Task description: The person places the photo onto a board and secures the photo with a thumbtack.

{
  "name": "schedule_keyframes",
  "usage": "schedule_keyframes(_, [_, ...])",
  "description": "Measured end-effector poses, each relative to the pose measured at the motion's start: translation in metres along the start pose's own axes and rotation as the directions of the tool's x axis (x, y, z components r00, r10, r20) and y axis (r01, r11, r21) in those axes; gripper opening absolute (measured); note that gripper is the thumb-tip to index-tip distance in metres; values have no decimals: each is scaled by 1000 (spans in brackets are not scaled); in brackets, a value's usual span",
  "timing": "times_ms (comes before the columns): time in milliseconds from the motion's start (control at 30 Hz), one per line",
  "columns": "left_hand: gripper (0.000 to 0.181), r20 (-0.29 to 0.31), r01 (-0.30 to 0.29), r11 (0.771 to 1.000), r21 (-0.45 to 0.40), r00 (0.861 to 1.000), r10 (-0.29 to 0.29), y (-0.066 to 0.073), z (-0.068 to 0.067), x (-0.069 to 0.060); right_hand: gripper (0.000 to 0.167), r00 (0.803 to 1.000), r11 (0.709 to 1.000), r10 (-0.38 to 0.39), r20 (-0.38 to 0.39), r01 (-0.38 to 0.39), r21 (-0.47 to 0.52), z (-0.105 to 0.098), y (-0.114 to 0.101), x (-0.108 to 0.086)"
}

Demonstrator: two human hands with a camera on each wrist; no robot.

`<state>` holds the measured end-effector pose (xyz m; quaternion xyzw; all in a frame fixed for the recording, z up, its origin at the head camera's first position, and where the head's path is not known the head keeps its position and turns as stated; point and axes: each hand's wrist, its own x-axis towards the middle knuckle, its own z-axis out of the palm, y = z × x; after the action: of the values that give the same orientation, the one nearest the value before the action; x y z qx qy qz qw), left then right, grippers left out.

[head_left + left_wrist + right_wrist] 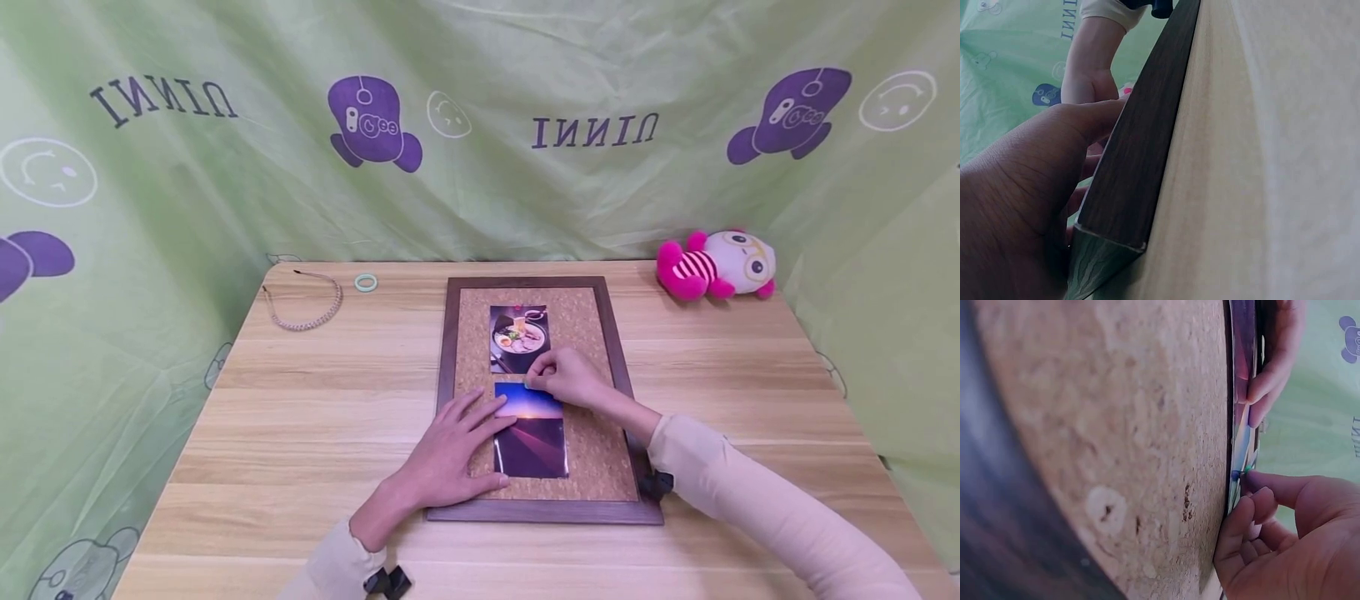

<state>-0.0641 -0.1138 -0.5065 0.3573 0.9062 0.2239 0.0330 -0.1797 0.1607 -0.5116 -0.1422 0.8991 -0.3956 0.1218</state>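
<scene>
A cork board (597, 454) in a dark wooden frame lies flat on the table. Pinned near its top is a photo of a ramen bowl (517, 337), with a red pin at its upper edge. Below that lies a sunset photo (531, 446). My left hand (453, 454) rests with spread, extended fingers on this photo's left side, thumb by its lower left corner. At the photo's top edge, my right hand (568, 379) pinches a small green push pin (1247, 469) between thumb and finger. The pin's tip is hard to make out.
A beaded headband (311, 323) and a mint-green ring (366, 283) lie at the table's back left. A pink and white plush toy (720, 265) lies at the back right. Green printed curtain (480, 200) hangs behind and beside the table.
</scene>
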Motion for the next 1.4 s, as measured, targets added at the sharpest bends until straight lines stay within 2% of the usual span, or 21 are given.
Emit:
schedule_keyframes(133, [82, -4, -3, 1000, -2, 1000, 3, 0, -1, 0, 18, 1000, 999, 9, 5, -9, -32, 3, 8, 5])
schedule_keyframes(300, [81, -8, -5, 1000, -1, 1000, 5, 1, -2, 0, 16, 1000, 998, 20, -4, -21, -65, -2, -15, -6])
schedule_keyframes(433, [81, -16, -11, 1000, -2, 1000, 11, 1, -2, 0, 16, 1000, 997, 1, -26, -3, -81, -4, -29, -13])
schedule_keyframes(600, [80, -50, -32, 999, 3, 998, 32, 0, -1, -2, 16, 999, 994, 36, -34, -39, -102, 2, -27, -10])
schedule_keyframes(733, [80, -58, -38, 999, 6, 998, 38, 0, -1, -2, 16, 998, 990, 57, -36, -61, -127, 9, -12, 0])
schedule_keyframes(1100, [79, -62, -46, 999, 15, 997, 47, 0, -1, 1, 23, 996, 996, 74, -49, -76, -45, 10, -1, 9])
schedule_keyframes(1200, [79, -54, -46, 999, 13, 997, 47, 0, -1, 1, 26, 996, 996, 63, -56, -66, -52, 11, 3, 9])
schedule_keyframes(1333, [81, -34, -32, 999, 5, 999, 32, 0, -1, 1, 28, 996, 998, 56, -72, -58, -33, 9, -2, 3])
schedule_keyframes(1400, [82, -25, -27, 1000, 3, 999, 27, 0, -1, 1, 28, 996, 998, 55, -72, -54, 11, 5, -10, -3])
